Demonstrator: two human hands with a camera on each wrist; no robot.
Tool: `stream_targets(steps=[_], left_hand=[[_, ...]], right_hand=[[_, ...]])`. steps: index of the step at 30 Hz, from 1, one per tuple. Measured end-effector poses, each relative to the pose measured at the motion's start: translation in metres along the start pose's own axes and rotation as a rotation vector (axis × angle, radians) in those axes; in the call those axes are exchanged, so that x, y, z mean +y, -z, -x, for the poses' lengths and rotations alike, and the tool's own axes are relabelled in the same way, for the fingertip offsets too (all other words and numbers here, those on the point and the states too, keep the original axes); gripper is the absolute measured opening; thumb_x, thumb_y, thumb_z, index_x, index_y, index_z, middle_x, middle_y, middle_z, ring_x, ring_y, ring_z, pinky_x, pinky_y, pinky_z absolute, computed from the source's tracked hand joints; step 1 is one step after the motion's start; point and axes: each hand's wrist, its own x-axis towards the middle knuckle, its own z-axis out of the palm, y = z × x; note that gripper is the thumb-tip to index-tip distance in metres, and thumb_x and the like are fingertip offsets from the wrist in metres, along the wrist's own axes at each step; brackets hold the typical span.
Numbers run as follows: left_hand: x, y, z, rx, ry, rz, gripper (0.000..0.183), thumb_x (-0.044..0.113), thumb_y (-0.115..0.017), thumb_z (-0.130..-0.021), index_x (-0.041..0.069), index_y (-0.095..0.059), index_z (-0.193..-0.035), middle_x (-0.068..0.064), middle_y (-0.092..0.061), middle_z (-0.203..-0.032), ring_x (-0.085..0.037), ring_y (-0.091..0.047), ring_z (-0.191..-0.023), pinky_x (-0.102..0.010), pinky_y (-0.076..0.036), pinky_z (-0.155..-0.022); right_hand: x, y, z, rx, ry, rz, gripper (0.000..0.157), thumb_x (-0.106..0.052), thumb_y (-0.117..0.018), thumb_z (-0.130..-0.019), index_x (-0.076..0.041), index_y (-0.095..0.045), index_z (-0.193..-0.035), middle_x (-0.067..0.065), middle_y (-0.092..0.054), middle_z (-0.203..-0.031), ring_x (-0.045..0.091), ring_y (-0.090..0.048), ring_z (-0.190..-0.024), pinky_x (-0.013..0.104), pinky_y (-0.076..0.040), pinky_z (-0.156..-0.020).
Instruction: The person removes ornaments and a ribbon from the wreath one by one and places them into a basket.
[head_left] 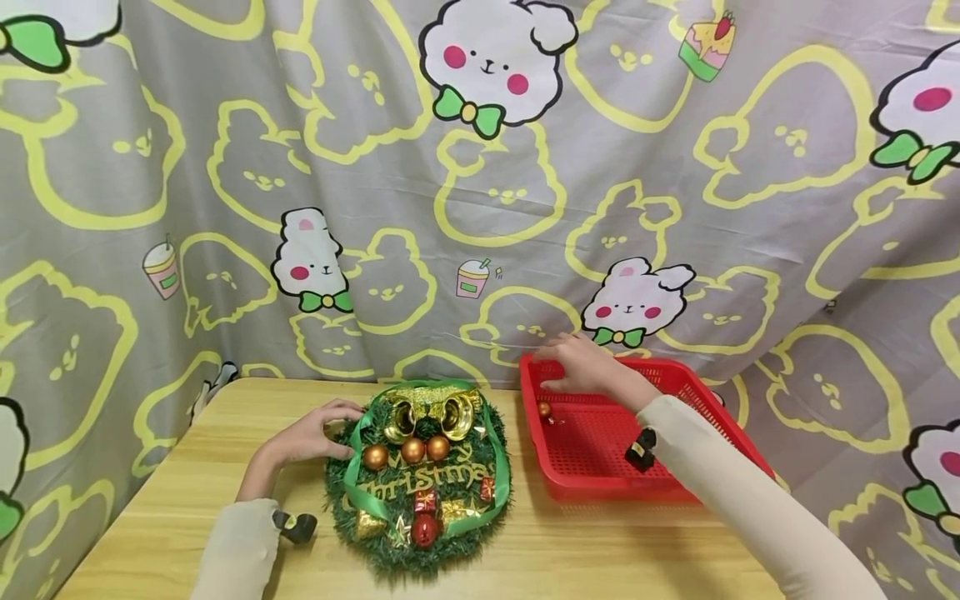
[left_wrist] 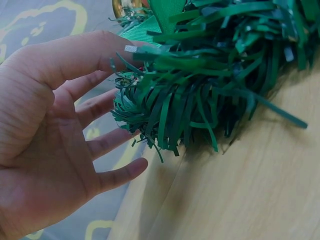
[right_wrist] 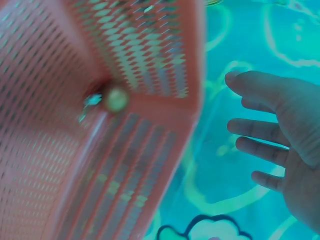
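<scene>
A green tinsel Christmas wreath (head_left: 348, 533) lies on the table, with a green ribbon (head_left: 364, 498), gold bells (head_left: 457, 417), a red ball (head_left: 425, 530) and a row of orange-gold balls (head_left: 413, 451). At its left edge rests my left hand (head_left: 315, 433); in the left wrist view, loosely extended fingers touch or reach behind the tinsel (left_wrist: 165, 100). My right hand (head_left: 588, 367) hovers by the back left corner of the red plastic basket (head_left: 551, 483), holding nothing visible. A small orange-gold ball (head_left: 544, 409) with a shiny end lies in that corner.
The basket stands to the right of the wreath on a light wood table (head_left: 247, 417). A patterned grey curtain (head_left: 517, 250) hangs close behind the table. Dark straps with small devices sit on both wrists.
</scene>
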Motion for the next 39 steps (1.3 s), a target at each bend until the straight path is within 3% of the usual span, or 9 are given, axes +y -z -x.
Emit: stream_targets(steps=[6, 10, 13, 22, 27, 39], left_hand=[[0.0, 0.0, 0.001, -0.002, 0.0, 0.01, 0.062, 0.013, -0.081, -0.082, -0.006, -0.057, -0.137, -0.032, -0.042, -0.147, -0.057, -0.038, -0.135, -0.072, -0.039, -0.106], [0.001, 0.0, 0.002, -0.001, -0.002, 0.007, 0.062, 0.013, -0.08, -0.083, -0.006, -0.056, -0.137, -0.032, -0.042, -0.147, -0.057, -0.038, -0.135, -0.072, -0.039, -0.106], [0.0, 0.0, 0.003, -0.002, -0.005, 0.014, 0.061, 0.013, -0.08, -0.083, -0.006, -0.057, -0.136, -0.032, -0.042, -0.147, -0.057, -0.039, -0.135, -0.072, -0.039, -0.106], [0.0, -0.001, 0.003, -0.003, 0.002, 0.012, 0.061, 0.014, -0.08, -0.083, -0.006, -0.057, -0.136, -0.031, -0.042, -0.147, -0.057, -0.039, -0.135, -0.071, -0.039, -0.106], [0.0, 0.001, 0.003, 0.005, -0.003, 0.01, 0.062, 0.014, -0.081, -0.082, -0.006, -0.057, -0.136, -0.032, -0.042, -0.147, -0.058, -0.039, -0.135, -0.071, -0.039, -0.106], [0.0, 0.0, 0.001, -0.004, -0.003, 0.012, 0.062, 0.014, -0.081, -0.083, -0.006, -0.057, -0.137, -0.031, -0.043, -0.147, -0.057, -0.039, -0.135, -0.07, -0.04, -0.106]], right_hand=[[-0.023, 0.016, -0.005, 0.099, 0.018, -0.139, 0.036, -0.025, -0.083, -0.083, -0.014, -0.076, -0.116, 0.004, -0.075, -0.115, 0.027, -0.064, -0.106, 0.049, -0.051, -0.092], [-0.042, 0.024, -0.011, 0.146, 0.062, -0.192, 0.036, -0.023, -0.083, -0.083, -0.013, -0.076, -0.117, 0.003, -0.076, -0.113, 0.026, -0.067, -0.109, 0.052, -0.048, -0.103], [-0.055, 0.026, -0.016, 0.156, 0.101, -0.209, 0.037, -0.024, -0.083, -0.084, -0.011, -0.076, -0.118, 0.003, -0.076, -0.112, 0.024, -0.068, -0.11, 0.052, -0.047, -0.107], [-0.087, 0.018, -0.029, 0.142, 0.166, -0.242, 0.034, -0.026, -0.082, -0.086, -0.014, -0.076, -0.117, 0.001, -0.075, -0.113, 0.02, -0.064, -0.108, 0.04, -0.052, -0.093], [-0.106, 0.01, -0.034, 0.164, 0.213, -0.21, 0.035, -0.028, -0.083, -0.085, -0.016, -0.075, -0.117, -0.001, -0.073, -0.111, 0.02, -0.063, -0.111, 0.045, -0.049, -0.102], [-0.139, -0.017, -0.04, 0.192, 0.304, -0.107, 0.04, -0.036, -0.082, -0.085, -0.018, -0.074, -0.12, 0.0, -0.07, -0.115, 0.021, -0.056, -0.115, 0.042, -0.046, -0.105]])
